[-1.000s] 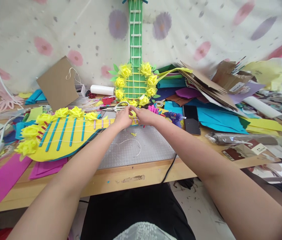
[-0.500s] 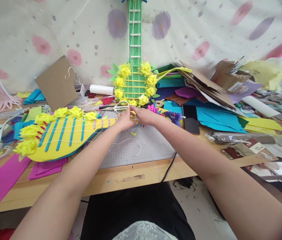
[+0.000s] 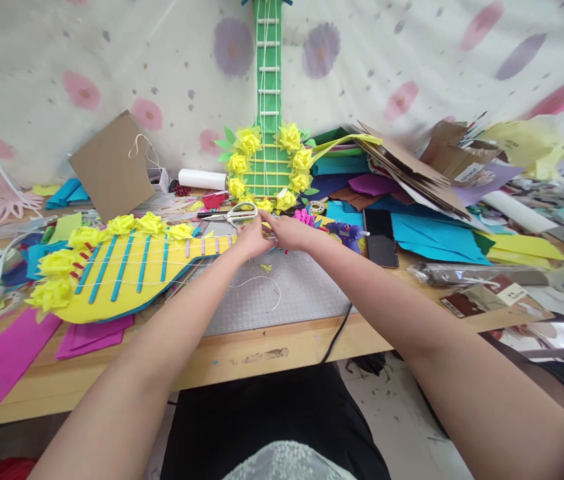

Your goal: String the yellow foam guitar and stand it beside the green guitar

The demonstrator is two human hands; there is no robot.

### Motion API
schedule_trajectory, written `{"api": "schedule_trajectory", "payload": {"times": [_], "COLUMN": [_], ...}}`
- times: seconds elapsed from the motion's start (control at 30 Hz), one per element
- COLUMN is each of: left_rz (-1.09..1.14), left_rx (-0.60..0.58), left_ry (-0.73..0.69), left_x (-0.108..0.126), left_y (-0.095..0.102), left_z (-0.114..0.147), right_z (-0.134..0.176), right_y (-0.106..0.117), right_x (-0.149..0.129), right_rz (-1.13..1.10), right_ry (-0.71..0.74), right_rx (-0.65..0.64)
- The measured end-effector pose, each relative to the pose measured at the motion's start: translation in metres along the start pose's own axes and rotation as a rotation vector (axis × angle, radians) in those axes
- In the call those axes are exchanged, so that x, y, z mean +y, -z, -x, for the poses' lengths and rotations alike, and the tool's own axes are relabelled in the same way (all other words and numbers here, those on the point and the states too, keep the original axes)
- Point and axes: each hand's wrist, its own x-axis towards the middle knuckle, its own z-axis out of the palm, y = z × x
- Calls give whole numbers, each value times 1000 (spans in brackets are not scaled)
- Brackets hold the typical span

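A yellow cardboard stringed instrument [image 3: 107, 283] with teal strips, white strings and yellow paper flowers lies on the table, its neck pointing right under my hands. My left hand [image 3: 253, 239] is closed at the neck's far end, fingers pinched. Fingertip to fingertip with it, my right hand [image 3: 289, 232] is also closed in a pinch. What the fingertips grip is hidden; the white strings run toward them. Just behind my hands lie scissors [image 3: 239, 213] with pale handles. A loose white string [image 3: 277, 287] curls on the grey cutting mat [image 3: 307, 293].
A green flowered instrument [image 3: 269, 100] stands upright against the curtain. To the right are a purple glue gun [image 3: 347, 233], a phone [image 3: 381, 238], blue sheets [image 3: 437, 233] and stacked cardboard [image 3: 405, 163]. Magenta sheets [image 3: 9, 357] lie at the left front; a cardboard piece [image 3: 112, 165] leans behind.
The view has shifted very slightly. Both hands stay together at the neck's end, with barely visible finger movement.
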Motion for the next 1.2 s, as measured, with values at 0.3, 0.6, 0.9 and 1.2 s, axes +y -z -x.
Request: {"api": "schedule_trajectory", "payload": {"times": [0.3,0.6,0.9,1.2], "left_rz": [-55,-18,-6,-30], "left_rx": [34,144,112,94], "left_ry": [-27,-36,-33,1], "left_x": [3,-1,1,1], "left_y": [-2,-13,-9,-9], "left_z": [-1,-4,-2,-5], "right_z": [-2,-1,-3,-2], "right_y": [-2,1,4,-2], "right_x": [3,4,2,4], "right_rz": [6,-2,31,21], "right_ry": [6,17,-3,21], "right_rx": [9,-1,-38,-4]}}
